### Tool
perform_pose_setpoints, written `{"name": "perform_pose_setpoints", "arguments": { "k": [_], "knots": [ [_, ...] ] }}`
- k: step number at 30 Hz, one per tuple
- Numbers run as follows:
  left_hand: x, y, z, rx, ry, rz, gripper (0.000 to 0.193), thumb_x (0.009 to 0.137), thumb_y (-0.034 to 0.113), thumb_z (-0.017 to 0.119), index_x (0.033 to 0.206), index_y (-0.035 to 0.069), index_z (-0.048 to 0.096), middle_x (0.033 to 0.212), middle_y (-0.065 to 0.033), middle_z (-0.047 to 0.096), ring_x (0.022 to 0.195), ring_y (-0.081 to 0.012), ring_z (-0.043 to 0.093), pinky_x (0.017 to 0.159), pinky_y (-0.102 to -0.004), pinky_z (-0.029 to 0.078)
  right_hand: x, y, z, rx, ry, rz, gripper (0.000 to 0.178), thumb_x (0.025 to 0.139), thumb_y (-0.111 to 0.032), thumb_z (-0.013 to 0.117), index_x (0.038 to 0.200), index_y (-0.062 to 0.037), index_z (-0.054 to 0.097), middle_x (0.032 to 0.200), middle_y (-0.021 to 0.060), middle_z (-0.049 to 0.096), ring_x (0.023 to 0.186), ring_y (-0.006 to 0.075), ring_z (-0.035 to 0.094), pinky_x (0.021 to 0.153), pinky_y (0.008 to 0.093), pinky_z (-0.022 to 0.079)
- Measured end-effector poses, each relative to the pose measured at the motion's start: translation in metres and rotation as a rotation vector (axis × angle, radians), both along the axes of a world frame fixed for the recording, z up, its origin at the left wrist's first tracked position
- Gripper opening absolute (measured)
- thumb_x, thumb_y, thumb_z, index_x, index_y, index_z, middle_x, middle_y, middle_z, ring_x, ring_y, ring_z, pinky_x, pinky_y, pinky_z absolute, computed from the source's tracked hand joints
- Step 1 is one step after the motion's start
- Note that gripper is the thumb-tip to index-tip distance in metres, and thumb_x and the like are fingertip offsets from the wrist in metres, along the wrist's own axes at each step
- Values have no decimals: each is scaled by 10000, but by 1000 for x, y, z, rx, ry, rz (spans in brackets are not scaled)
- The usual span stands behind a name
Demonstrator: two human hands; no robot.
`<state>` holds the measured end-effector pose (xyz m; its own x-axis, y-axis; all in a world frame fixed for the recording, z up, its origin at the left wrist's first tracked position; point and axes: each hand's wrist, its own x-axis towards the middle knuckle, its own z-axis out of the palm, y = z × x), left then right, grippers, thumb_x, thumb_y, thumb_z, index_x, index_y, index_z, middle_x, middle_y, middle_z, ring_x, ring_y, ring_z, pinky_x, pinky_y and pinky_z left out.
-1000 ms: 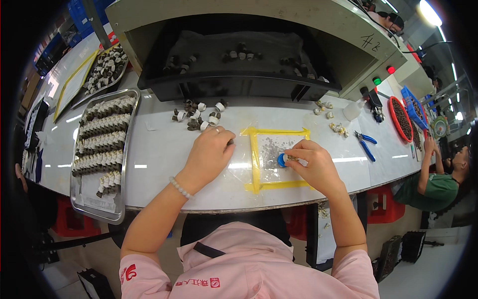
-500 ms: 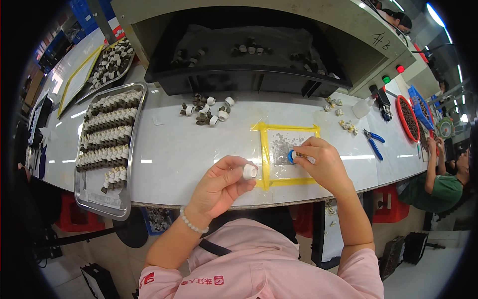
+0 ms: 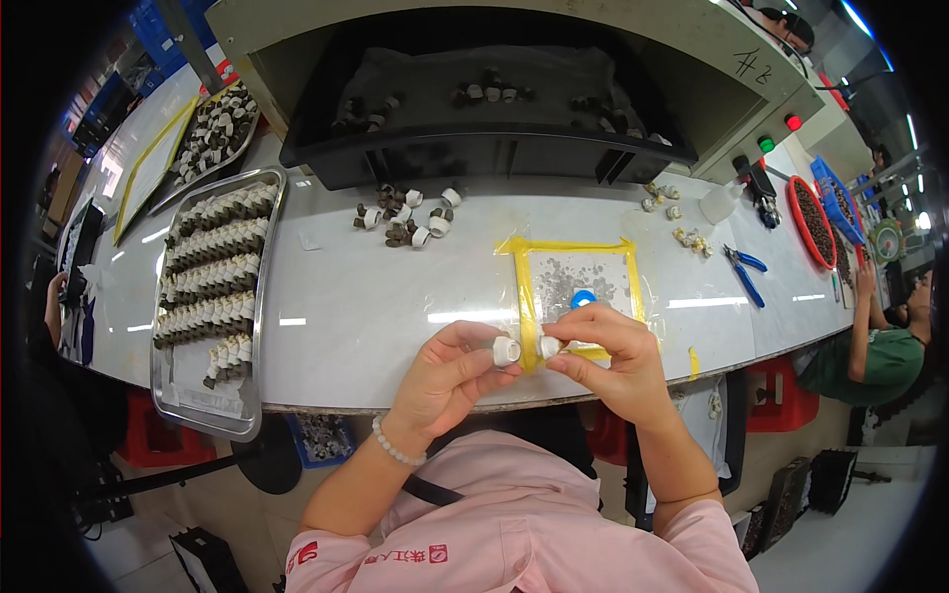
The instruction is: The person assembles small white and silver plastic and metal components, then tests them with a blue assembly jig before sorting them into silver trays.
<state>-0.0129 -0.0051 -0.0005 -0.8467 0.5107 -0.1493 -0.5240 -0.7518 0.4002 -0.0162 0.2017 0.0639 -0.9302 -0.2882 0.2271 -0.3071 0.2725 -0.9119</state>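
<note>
Between the thumb and fingers of my left hand [image 3: 450,374] is a small white cylindrical cap [image 3: 506,351], its round opening facing right. My right hand [image 3: 615,364] pinches a small white part [image 3: 549,346], just right of the cap with a narrow gap between them. Part of it is hidden by my fingers. Beyond my right hand, a blue round cap [image 3: 583,297] sits on a stained sheet [image 3: 603,272] framed with yellow tape [image 3: 526,296].
A metal tray [image 3: 259,306] on the left holds rows of white-and-dark parts. Similar loose pieces [image 3: 420,235] lie before a black tray [image 3: 494,148] inside a machine. To the right are blue pliers [image 3: 743,275], a white bottle [image 3: 720,205], yellowish-white parts [image 3: 692,241] and a red basket [image 3: 813,222].
My right hand has moved from the blue cap toward my left hand, carrying the small white part. The blue cap now stands uncovered on the sheet. My left hand still holds the white cap.
</note>
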Motion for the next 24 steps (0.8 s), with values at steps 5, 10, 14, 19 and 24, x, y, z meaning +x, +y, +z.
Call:
{"name": "perform_pose_setpoints", "arguments": {
  "k": [5, 10, 14, 19, 24],
  "knots": [
    [5, 6, 0, -104, 52, 72, 198, 865, -27, 522, 1061, -3, 531, 997, -195, 608, 852, -274, 648, 750, -340, 576, 0, -7, 1, 21, -17, 35, 256, 739, -48, 697, 992, -26, 665, 862, 88, 624, 757, 170, 606, 684, 266, 465],
    [9, 12, -1, -222, 160, 148, 181, 861, -46, 520, 1038, -28, 552, 975, -198, 618, 850, -267, 650, 739, -349, 577, 1, -9, -2, 80, 25, 48, 254, 742, -43, 695, 993, -18, 666, 852, 87, 626, 744, 175, 612, 660, 254, 475],
    [13, 14, -4, -352, 231, 246, 185, 853, -56, 531, 1033, -51, 572, 955, -199, 628, 818, -265, 657, 719, -347, 579, 1, -13, -9, 29, -45, 37, 299, 693, -7, 723, 988, -19, 679, 839, 85, 633, 728, 148, 592, 635, 232, 461],
    [12, 14, -4, -364, 219, 237, 191, 851, -57, 535, 1037, -55, 574, 934, -207, 633, 788, -266, 662, 708, -347, 580, -2, -13, -11, -5, -104, 44, 248, 735, -30, 696, 980, 1, 669, 829, 91, 635, 728, 156, 616, 644, 239, 475],
    [11, 16, 2, -348, 155, 231, 173, 832, -64, 563, 1004, -62, 583, 926, -198, 635, 764, -253, 661, 718, -348, 575, -4, -9, -13, 8, -100, 40, 248, 735, -48, 701, 975, 7, 667, 830, 96, 636, 718, 169, 616, 637, 240, 473]
  ]
}}
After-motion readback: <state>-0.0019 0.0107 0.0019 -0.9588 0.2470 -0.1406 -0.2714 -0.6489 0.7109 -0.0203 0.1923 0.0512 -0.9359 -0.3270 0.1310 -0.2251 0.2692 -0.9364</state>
